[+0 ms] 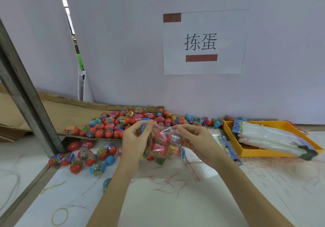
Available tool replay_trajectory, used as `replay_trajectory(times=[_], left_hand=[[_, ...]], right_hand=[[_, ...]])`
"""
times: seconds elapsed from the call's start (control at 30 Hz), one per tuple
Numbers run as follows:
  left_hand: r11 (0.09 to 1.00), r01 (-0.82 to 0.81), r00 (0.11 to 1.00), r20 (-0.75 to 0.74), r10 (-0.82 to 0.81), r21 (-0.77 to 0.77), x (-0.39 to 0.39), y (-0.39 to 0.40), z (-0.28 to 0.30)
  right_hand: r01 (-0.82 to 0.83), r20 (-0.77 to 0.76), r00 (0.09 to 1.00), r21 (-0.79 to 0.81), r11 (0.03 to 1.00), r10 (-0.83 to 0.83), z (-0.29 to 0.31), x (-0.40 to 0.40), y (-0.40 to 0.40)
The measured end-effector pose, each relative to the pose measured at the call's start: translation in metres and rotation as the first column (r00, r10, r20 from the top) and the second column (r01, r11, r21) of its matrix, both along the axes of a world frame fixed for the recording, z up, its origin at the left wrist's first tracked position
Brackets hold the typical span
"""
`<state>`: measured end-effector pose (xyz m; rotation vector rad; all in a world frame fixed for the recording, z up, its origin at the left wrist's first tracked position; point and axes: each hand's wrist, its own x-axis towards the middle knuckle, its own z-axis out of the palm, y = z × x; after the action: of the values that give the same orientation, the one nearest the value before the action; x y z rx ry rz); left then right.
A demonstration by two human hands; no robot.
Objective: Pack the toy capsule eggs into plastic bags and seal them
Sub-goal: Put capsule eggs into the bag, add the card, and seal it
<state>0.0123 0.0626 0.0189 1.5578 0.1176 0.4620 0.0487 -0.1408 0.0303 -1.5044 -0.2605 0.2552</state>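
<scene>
Yellow rubber, thin and round, marks the nearest thing: a rubber band point(59, 216) lying flat on the white tabletop point(158, 205) well short of the left forearm, with fine red and yellow strips of tear-off film point(168, 182) scattered between the arms.

Further out, both hands meet at the mouth of a clear plastic bag point(165, 145), crinkly and glossy, already bulging with capsule eggs. The left hand point(135, 138) has its fingers curled, pinching the bag's top edge at its blue printed header; the right hand point(193, 138) pinches the same edge from the other side, fingers bent inward. Filling looks done, so the step in hand is likely the sealing. The next move would call for drawing the mouth flat and taut and pressing its edges together along the full width without letting the smooth, rounded eggs slide out.

Left of the left hand lie loose capsule eggs point(88, 156), hard plastic ovals in red and blue with shiny printed wraps. Right of the right hand sits an orange tray point(263, 153) holding a banded stack of empty bags point(274, 138).

Beyond the hands, a larger heap of eggs point(123, 121) rests on a brown cardboard sheet point(70, 112), below a paper sign point(204, 42) on the pale partition.
</scene>
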Motion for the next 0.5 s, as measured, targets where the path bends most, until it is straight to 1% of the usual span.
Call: replay_trajectory(times=[0.1,0.17,0.2,0.27,0.33,0.4,0.43,0.5], left_hand=[[0.993,-0.046,0.994,0.103,0.035,0.112,0.0012,0.0002,-0.0013],[0.978,-0.072,0.984,0.174,0.037,0.197,0.0012,-0.0028,-0.0036],[0.972,-0.089,0.98,0.194,0.046,0.217,0.0007,-0.005,-0.0042],[0.965,-0.136,0.971,0.224,0.085,0.224,0.0004,-0.0067,-0.0056],[0.963,-0.183,0.96,0.245,0.133,0.196,0.0012,-0.0052,-0.0069],[0.956,-0.23,0.951,0.248,0.182,0.182,0.0021,-0.0024,-0.0062],[0.952,-0.245,0.948,0.25,0.196,0.182,0.0027,-0.001,-0.006],[0.952,-0.246,0.948,0.248,0.197,0.183,0.0023,0.0004,-0.0054]], right_hand=[[0.026,-0.025,0.999,0.003,1.0,-0.026,-0.0007,0.0003,-0.0027],[0.073,0.005,0.997,0.048,0.996,-0.073,-0.0011,0.0003,-0.0022],[0.07,0.013,0.997,0.084,0.994,-0.072,-0.0015,0.0008,-0.002],[-0.023,-0.01,1.0,0.146,0.989,0.025,-0.0008,0.0004,-0.0014],[-0.163,-0.065,0.983,0.102,0.981,0.171,-0.0001,-0.0015,-0.0021],[-0.271,-0.096,0.958,-0.008,0.962,0.269,-0.0034,-0.0013,-0.0029],[-0.291,-0.091,0.954,-0.049,0.955,0.286,-0.0051,-0.0014,-0.0026],[-0.251,-0.05,0.968,-0.088,0.964,0.247,-0.0068,-0.0009,-0.0022]])
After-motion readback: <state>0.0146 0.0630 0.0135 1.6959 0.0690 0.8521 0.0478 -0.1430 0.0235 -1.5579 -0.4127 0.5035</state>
